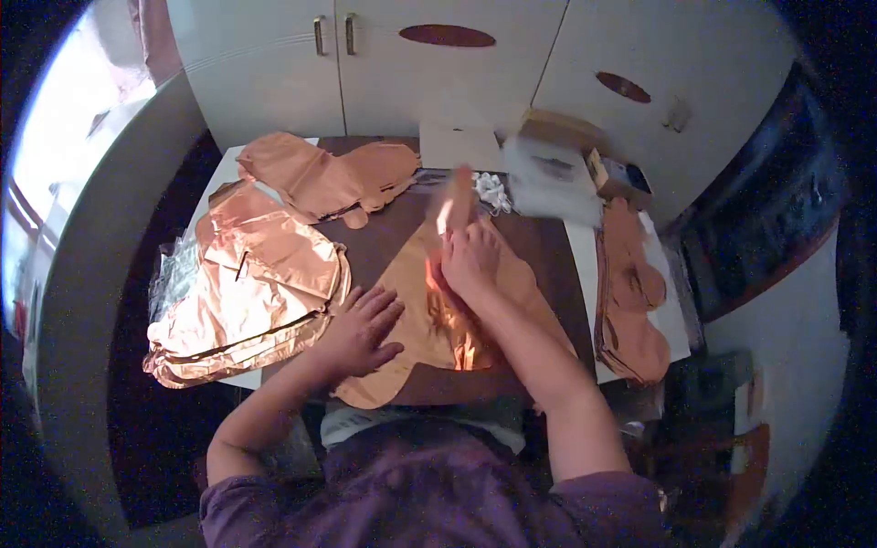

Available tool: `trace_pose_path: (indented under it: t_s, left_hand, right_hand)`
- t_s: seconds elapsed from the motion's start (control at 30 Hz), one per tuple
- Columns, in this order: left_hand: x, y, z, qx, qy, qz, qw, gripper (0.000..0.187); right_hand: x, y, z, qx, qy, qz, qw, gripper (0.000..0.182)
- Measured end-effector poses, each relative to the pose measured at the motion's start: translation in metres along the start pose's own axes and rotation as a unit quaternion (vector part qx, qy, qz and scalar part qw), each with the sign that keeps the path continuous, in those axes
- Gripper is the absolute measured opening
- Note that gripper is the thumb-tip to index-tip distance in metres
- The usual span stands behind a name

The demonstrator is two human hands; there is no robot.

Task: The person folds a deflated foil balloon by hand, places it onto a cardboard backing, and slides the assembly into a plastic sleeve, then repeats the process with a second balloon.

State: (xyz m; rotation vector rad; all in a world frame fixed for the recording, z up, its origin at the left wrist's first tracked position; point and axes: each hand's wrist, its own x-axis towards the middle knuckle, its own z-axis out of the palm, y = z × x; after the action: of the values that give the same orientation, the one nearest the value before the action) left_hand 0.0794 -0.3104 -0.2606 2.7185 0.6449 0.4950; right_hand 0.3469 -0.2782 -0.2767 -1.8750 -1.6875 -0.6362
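A copper-coloured foil sheet (411, 315) with curved edges lies flat on the dark brown board in front of me. My left hand (365, 331) rests at its left side, palm down with the fingers spread, holding nothing. Near the sheet's upper part, my right hand (470, 258) has its fingers curled around part of the foil. A blurred strip of the same colour (455, 203) rises above that hand. Motion blur hides how the strip joins the sheet.
Stacked shiny foil shapes (265, 283) lie at the left, with more foil pieces (333, 178) behind them. At the right are folded foil pieces (630, 301), a small open box (621, 178) and a blurred clear plastic bag (548, 178). White ties (493, 192) lie at the back.
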Motion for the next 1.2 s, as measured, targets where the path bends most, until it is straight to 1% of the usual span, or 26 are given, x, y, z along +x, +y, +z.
trace_pose_path:
  t_s: [0.03, 0.07, 0.1, 0.2, 0.3, 0.4, 0.5, 0.53, 0.57, 0.6, 0.63, 0.7, 0.73, 0.77, 0.8, 0.83, 0.87, 0.9, 0.97, 1.0, 1.07, 1.1, 1.17, 1.2]
  left_hand:
    - [0.001, 0.001, -0.001, 0.008, -0.019, -0.013, 1.0, 0.073]
    - [0.001, 0.0, -0.001, 0.006, -0.015, -0.008, 1.0, 0.073]
    - [-0.001, -0.001, 0.0, 0.005, -0.012, -0.005, 1.0, 0.073]
    - [-0.002, -0.001, 0.001, 0.005, -0.001, -0.001, 1.0, 0.072]
    - [-0.004, -0.004, 0.005, 0.021, 0.006, 0.008, 1.0, 0.071]
    - [-0.004, -0.006, 0.006, -0.008, 0.006, 0.011, 1.0, 0.07]
    - [-0.004, -0.01, 0.001, -0.055, 0.019, 0.019, 0.998, 0.069]
    - [-0.002, -0.012, -0.003, -0.074, 0.022, 0.02, 0.997, 0.068]
    - [0.002, -0.015, -0.011, -0.07, 0.04, 0.031, 0.996, 0.058]
    - [0.008, -0.016, -0.028, -0.107, 0.06, -0.002, 0.992, 0.053]
    - [0.016, -0.017, -0.047, -0.146, 0.079, -0.035, 0.986, 0.047]
    - [0.034, -0.055, -0.064, -0.137, 0.088, -0.083, 0.983, 0.037]
    - [0.043, -0.094, -0.062, -0.087, 0.08, -0.094, 0.989, 0.033]
    - [0.054, -0.118, -0.064, -0.058, 0.132, -0.105, 0.984, 0.031]
    - [0.063, -0.137, -0.065, -0.028, 0.184, -0.114, 0.976, 0.029]
    - [0.071, -0.155, -0.064, -0.019, 0.189, -0.123, 0.974, 0.027]
    - [0.075, -0.172, -0.061, -0.012, 0.192, -0.134, 0.972, 0.025]
    - [0.078, -0.188, -0.057, -0.007, 0.195, -0.148, 0.97, 0.023]
    - [0.079, -0.22, -0.049, 0.009, 0.123, -0.12, 0.985, 0.022]
    - [0.08, -0.229, -0.046, 0.016, 0.087, -0.107, 0.99, 0.022]
    - [0.081, -0.246, -0.037, 0.026, 0.086, -0.095, 0.991, 0.023]
    - [0.082, -0.25, -0.035, 0.031, 0.085, -0.089, 0.992, 0.024]
    - [0.09, -0.225, -0.05, -0.008, 0.151, -0.063, 0.987, 0.024]
    - [0.098, -0.211, -0.057, -0.028, 0.183, -0.049, 0.981, 0.023]
  right_hand:
    - [-0.003, -0.002, 0.006, 0.011, -0.036, 0.017, 0.999, 0.021]
    - [-0.006, -0.003, 0.012, 0.024, -0.071, 0.033, 0.997, 0.021]
    - [-0.006, -0.002, 0.01, 0.002, -0.092, 0.028, 0.995, 0.021]
    - [-0.003, 0.006, -0.004, 0.061, -0.142, 0.024, 0.988, 0.028]
    - [-0.001, 0.015, -0.016, 0.128, -0.162, -0.037, 0.978, 0.024]
    - [0.0, 0.029, -0.015, 0.126, -0.111, -0.139, 0.976, 0.024]
    - [0.003, 0.032, -0.018, 0.093, -0.099, -0.152, 0.979, 0.025]
    - [0.011, 0.03, -0.017, 0.1, -0.083, -0.158, 0.979, 0.026]
    - [0.022, 0.028, -0.017, 0.107, -0.066, -0.164, 0.978, 0.027]
    - [0.032, 0.026, -0.015, 0.114, -0.051, -0.17, 0.977, 0.029]
    - [0.046, 0.021, -0.009, 0.135, -0.071, -0.202, 0.967, 0.028]
    - [0.086, -0.003, 0.007, 0.174, -0.111, -0.26, 0.943, 0.028]
    - [0.104, -0.021, 0.013, 0.203, -0.116, -0.278, 0.932, 0.024]
    - [0.118, -0.039, 0.017, 0.23, -0.12, -0.295, 0.919, 0.02]
    - [0.125, -0.044, 0.038, 0.165, -0.174, -0.323, 0.916, 0.018]
    - [0.134, -0.048, 0.074, 0.097, -0.221, -0.35, 0.905, 0.016]
    - [0.14, -0.051, 0.096, 0.029, -0.269, -0.375, 0.887, 0.014]
    - [0.142, -0.052, 0.101, 0.027, -0.258, -0.403, 0.877, 0.014]
    - [0.146, -0.047, 0.106, 0.013, -0.241, -0.462, 0.853, 0.013]
    - [0.15, -0.046, 0.1, 0.042, -0.237, -0.444, 0.863, 0.013]
    - [0.153, -0.045, 0.09, 0.102, -0.229, -0.403, 0.88, 0.013]
    - [0.153, -0.044, 0.095, 0.141, -0.226, -0.378, 0.887, 0.011]
    - [0.159, -0.043, 0.109, 0.216, -0.218, -0.326, 0.894, 0.008]
    - [0.166, -0.044, 0.107, 0.2, -0.234, -0.337, 0.89, 0.008]
